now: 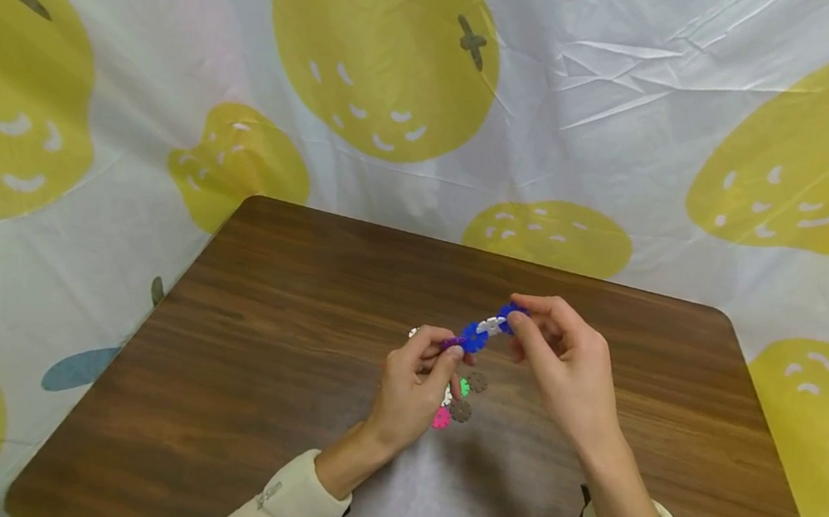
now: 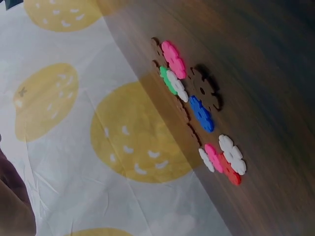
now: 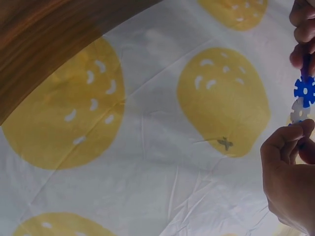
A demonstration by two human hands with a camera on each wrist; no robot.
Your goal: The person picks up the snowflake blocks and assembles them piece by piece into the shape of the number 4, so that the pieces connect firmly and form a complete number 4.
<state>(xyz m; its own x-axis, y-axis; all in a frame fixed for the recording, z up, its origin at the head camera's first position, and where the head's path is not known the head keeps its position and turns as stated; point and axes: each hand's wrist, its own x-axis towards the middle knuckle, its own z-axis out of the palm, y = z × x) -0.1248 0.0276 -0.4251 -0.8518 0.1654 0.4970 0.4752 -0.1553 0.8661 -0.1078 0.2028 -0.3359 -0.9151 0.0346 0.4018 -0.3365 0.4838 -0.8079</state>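
Above the table, both hands hold one short chain of interlocking snowflake discs. At its lower left end my left hand [image 1: 405, 387] pinches a purple snowflake disc [image 1: 453, 342] between thumb and fingers. A blue snowflake disc [image 1: 474, 337] follows, then a white snowflake disc [image 1: 490, 326], joined edge to edge. The far blue snowflake disc [image 1: 510, 314] is pinched by the thumb and forefinger of my right hand [image 1: 576, 374], which partly cover it. In the right wrist view the chain hangs between both hands at the right edge.
Loose discs lie on the brown wooden table [image 1: 292, 280] beneath the hands: a pink disc [image 2: 173, 59], a brown disc [image 2: 204, 88], a blue disc [image 2: 201, 113], a red disc [image 2: 230, 170], a white disc [image 2: 232, 154] and several more. A fruit-print cloth [image 1: 592, 126] surrounds the table's far edge and sides.
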